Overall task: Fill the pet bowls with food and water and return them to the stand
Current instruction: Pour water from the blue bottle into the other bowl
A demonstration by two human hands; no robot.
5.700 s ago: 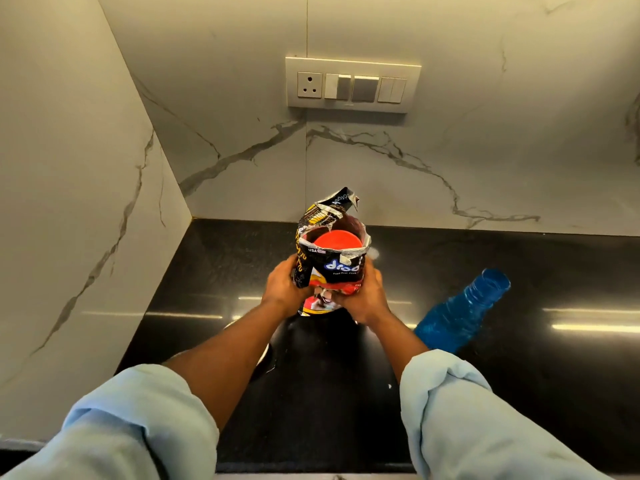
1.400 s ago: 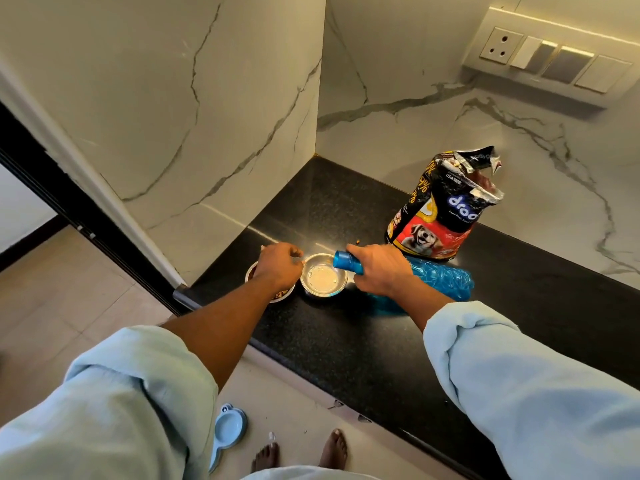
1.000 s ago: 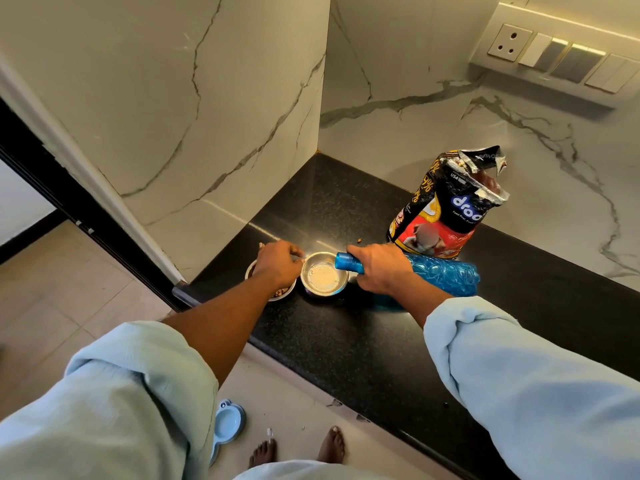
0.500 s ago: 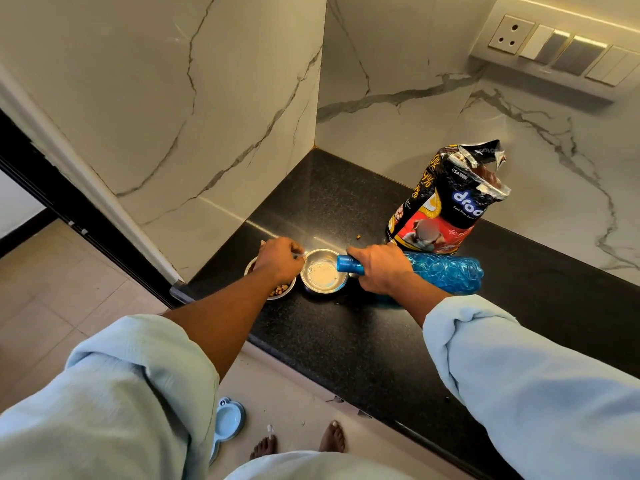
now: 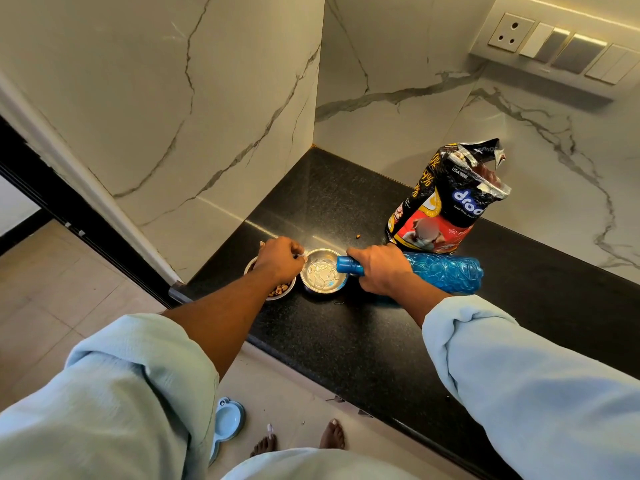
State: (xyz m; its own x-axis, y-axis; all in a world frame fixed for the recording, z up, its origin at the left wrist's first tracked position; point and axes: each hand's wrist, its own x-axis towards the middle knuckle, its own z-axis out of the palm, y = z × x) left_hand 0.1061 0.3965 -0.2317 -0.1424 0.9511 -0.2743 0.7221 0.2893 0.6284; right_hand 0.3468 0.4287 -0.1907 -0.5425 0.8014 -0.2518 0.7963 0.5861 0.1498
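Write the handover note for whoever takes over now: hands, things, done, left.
Left hand: curled over the food bowl, fingertips at the rim of the water bowl; grip unclear.
Right hand: grips the bottle near its neck, tipped level, mouth over the water bowl.
Both bowls sit side by side on the counter; bag stands open behind; stand on the floor.
Done: kibble in food bowl, some water in the other.
Left: finish pouring, carry both bowls to the stand.

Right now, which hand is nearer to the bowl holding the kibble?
Left. The left hand is over the kibble bowl, hiding most of it. The right hand grips the blue bottle on the far side of the water bowl.
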